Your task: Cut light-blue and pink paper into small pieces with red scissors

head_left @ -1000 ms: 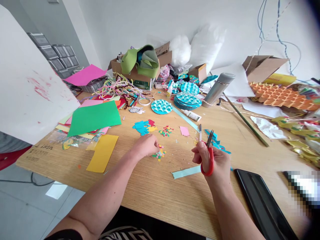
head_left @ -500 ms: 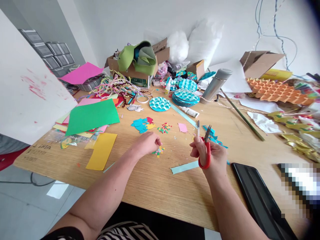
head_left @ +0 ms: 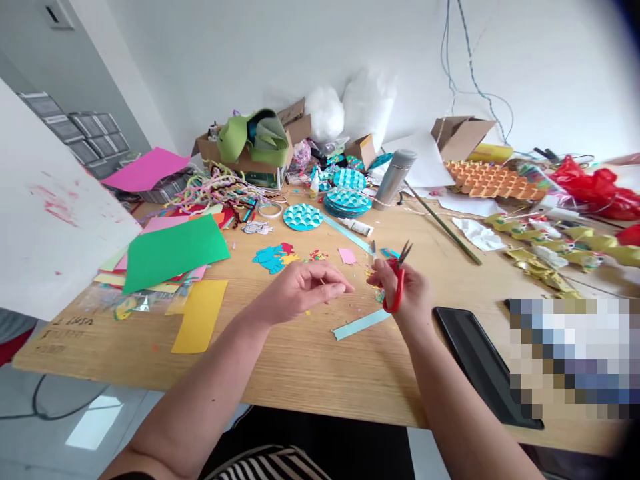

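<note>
My right hand point(head_left: 413, 297) grips a pair of red-handled scissors point(head_left: 400, 283), their metal blades pointing up and slightly parted. A slim pen-like thing point(head_left: 373, 248) also sticks up from between its thumb and fingers. To the left, my left hand point(head_left: 307, 290) hovers over the table with fingers curled and thumb pressed to them; whatever they pinch is too small to make out. Behind that hand lie blue fish-shaped paper cutouts point(head_left: 269, 259), tiny coloured paper bits point(head_left: 318, 255) and a pink paper piece point(head_left: 347, 256). A pale blue paper strip point(head_left: 357, 327) lies below my right hand.
Coloured paper sheets point(head_left: 175, 252) are piled on the left beside a yellow sheet point(head_left: 201, 317). At the back stand scalloped blue discs point(head_left: 303, 217), a glue tube point(head_left: 359, 227) and a grey flask point(head_left: 395, 179). A black tray-like object point(head_left: 475, 360) lies right.
My left hand has lifted off the small paper dots and moved right, closer to the scissors. The view has turned to the right. My right hand keeps its hold on the scissors.
</note>
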`<state>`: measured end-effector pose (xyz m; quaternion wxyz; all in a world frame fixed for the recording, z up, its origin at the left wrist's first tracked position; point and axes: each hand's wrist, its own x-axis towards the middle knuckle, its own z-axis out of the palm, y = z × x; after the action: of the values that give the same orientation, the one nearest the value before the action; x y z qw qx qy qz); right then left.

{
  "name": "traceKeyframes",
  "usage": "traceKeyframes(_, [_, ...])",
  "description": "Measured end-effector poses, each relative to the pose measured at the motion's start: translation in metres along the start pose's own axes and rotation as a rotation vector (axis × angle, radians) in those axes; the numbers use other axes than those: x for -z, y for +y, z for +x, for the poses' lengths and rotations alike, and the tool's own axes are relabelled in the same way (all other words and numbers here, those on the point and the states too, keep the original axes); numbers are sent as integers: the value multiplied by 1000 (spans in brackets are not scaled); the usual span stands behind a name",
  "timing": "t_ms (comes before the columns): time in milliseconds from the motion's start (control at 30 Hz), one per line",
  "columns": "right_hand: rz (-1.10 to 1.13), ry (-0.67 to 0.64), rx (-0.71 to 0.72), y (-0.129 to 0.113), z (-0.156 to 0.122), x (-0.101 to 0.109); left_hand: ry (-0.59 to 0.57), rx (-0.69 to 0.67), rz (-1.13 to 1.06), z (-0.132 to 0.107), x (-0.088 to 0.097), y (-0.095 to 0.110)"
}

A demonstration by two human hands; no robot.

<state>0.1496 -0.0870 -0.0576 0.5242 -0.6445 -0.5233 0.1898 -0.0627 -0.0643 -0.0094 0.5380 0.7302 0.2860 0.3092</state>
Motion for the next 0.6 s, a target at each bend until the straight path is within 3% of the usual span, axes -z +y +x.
traceKeyframes(100, [-215,-226,203,-10,-8,10,108,-44,-38,-19,15,26])
traceKeyframes(200, [-424,-411,505,-8,-31,17,219,-55,-80,-44,25,28])
traceKeyframes(367, [-659,-559,746,15,-71,13,220,128,-95,-90,22,-8])
traceKeyframes(467, [-764,-597,775,19,-80,8,239,231,-61,-115,17,-28])
traceKeyframes(600, [-867,-605,805,12,-83,5,248,262,-14,-138,13,-42])
